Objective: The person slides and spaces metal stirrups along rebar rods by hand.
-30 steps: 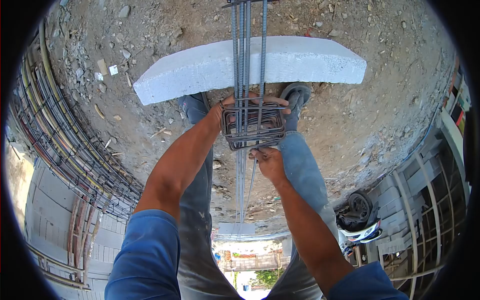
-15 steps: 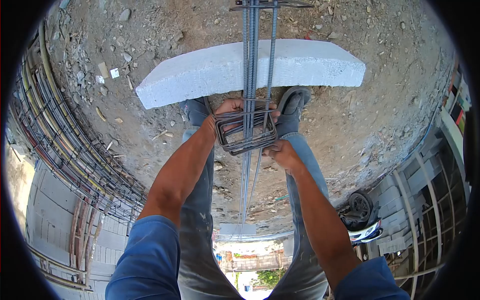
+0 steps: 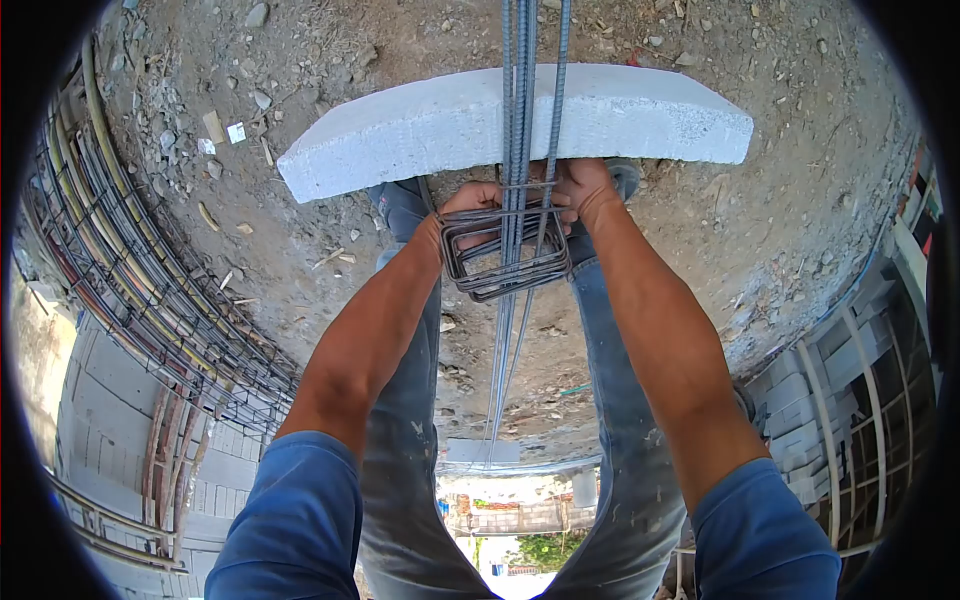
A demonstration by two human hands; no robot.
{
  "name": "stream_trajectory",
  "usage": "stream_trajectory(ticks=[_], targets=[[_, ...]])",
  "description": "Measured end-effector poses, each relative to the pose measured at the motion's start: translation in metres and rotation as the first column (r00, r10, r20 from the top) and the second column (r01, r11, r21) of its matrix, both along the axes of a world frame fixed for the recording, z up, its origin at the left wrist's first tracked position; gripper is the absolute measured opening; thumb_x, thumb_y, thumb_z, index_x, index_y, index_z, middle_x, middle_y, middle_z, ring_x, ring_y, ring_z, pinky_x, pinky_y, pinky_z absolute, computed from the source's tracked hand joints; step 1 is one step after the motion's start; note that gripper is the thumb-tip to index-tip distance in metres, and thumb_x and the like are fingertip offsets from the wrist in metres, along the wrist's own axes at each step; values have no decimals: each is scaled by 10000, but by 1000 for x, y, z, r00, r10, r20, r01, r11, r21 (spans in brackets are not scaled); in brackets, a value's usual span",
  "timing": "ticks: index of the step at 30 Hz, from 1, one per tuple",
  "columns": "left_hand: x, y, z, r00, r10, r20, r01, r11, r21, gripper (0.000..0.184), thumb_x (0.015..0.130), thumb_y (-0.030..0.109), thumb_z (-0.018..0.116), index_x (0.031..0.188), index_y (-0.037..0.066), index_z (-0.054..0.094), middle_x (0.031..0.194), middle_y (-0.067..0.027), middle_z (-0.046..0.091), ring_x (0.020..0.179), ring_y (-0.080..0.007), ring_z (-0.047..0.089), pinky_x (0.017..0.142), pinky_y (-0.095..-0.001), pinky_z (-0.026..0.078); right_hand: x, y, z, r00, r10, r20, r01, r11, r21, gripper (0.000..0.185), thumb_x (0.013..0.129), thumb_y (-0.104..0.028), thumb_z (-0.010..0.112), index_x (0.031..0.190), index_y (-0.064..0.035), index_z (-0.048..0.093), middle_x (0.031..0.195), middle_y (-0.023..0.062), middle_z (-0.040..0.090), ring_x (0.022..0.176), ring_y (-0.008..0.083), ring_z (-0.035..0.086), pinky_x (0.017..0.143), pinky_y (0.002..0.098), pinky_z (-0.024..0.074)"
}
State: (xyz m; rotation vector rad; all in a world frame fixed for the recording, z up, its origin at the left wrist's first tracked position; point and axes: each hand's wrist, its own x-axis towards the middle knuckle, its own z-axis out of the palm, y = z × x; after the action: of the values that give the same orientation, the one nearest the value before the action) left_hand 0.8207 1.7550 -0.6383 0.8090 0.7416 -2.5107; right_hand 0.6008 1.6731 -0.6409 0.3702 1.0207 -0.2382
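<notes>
Long ribbed steel rebars (image 3: 517,120) run away from me between my legs, over a pale concrete block. A bunch of dark rectangular stirrups (image 3: 505,285) hangs around the rebars. My left hand (image 3: 472,200) is closed at the upper left of the bunch, its fingers partly hidden behind the stirrups and rebars. On the other side, my right hand (image 3: 585,185) has its fingers closed on the front stirrup, beside the rightmost rebar. That stirrup sits slightly apart from the bunch, just on my side of the block. Some right fingertips are hidden.
The white-grey concrete block (image 3: 400,140) lies crosswise under the rebars, in front of my shoes. A long steel mesh cage (image 3: 150,290) with pipes lies to the left. Grey blocks (image 3: 790,400) are stacked at the right. Stones and scraps litter the dirt ground (image 3: 700,260).
My right hand has moved forward from the lower right corner of the stirrups to the front stirrup near the block. My left hand stays at the bunch. The view has shifted slightly.
</notes>
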Motion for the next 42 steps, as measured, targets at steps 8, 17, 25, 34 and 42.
stream_trajectory(ticks=[8, 17, 25, 34, 42], targets=[[3, 2, -8, 999, 9, 34, -12, 994, 105, 302, 950, 75, 448, 1108, -30, 683, 1117, -202, 715, 978, -279, 718, 874, -415, 604, 9, 27, 57, 853, -104, -512, -58, 955, -291, 130, 970, -104, 687, 1003, 13, 643, 1010, 198, 729, 584, 99, 563, 434, 234, 416], [5, 13, -24, 975, 193, -113, -201, 978, -63, 274, 1022, 216, 537, 1164, 3, 636, 1162, -207, 704, 1019, -287, 716, 932, -430, 601, 10, 52, 95, 604, -85, -792, -647, 528, -550, 185, 995, -150, 669, 1025, 31, 697, 1064, 178, 730, 762, 233, 632, 675, 374, 528], [-1, -1, -4, 980, 96, 171, -73, 987, -140, 549, 1056, 416, 519, 1425, 12, 473, 1317, -230, 645, 1135, -347, 679, 1018, -496, 549, 39, 26, 119, 257, -173, -951, -949, 138, -282, 100, 951, -92, 667, 1001, -6, 654, 842, 163, 640, 862, 354, 627, 788, 437, 486], [6, -7, 10, 986, 157, 51, -155, 987, -44, 352, 1002, 288, 559, 1203, 34, 697, 1149, -136, 741, 1022, -244, 731, 921, -405, 607, 57, 11, 127, 252, -131, -959, -951, 147, -271, 121, 920, -96, 702, 917, 19, 664, 836, 167, 650, 754, 344, 633, 710, 441, 491], [8, -16, -13, 990, -49, 134, 57, 997, -60, 258, 996, 249, 575, 1116, 62, 705, 1108, -110, 743, 955, -228, 738, 875, -399, 626, 61, 12, 117, 221, -158, -962, -950, 187, -249, 137, 913, -96, 723, 921, 37, 692, 875, 154, 652, 698, 275, 626, 683, 379, 504]])
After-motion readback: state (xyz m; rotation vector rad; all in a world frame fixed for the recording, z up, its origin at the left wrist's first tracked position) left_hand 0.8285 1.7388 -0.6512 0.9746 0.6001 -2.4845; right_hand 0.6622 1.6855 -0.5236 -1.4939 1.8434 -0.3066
